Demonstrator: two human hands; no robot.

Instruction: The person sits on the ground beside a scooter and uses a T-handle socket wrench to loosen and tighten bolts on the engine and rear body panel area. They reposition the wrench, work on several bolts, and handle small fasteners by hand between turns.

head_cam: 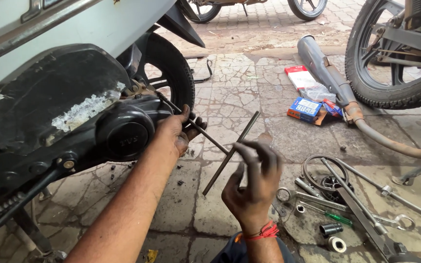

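You're mid-turn w/ a long dark steel T-handle socket wrench. Its shaft runs from the crossbar up-left into the black plastic engine side cover of the white scooter, just ahead of the rear tyre.

Your left hand is closed round the shaft close to the cover, steadying it. Your right hand has fingertips pinched on the crossbar, palm loose, not a full fist.

Judging by that, you're working a fastener near the cover; whether it's loosening or tightening, can't tell. Next move prob needs the shaft kept straight on the fastener while the right hand swings the crossbar.

Surface: cracked, oil-stained stone paving, outdoors, w/ small dark bits scattered under the cover.

To your right lie loose spanners and sockets, a rusty grey exhaust pipe, red and blue cardboard parts boxes. A motorcycle rear wheel stands at the far right, well apart from you.
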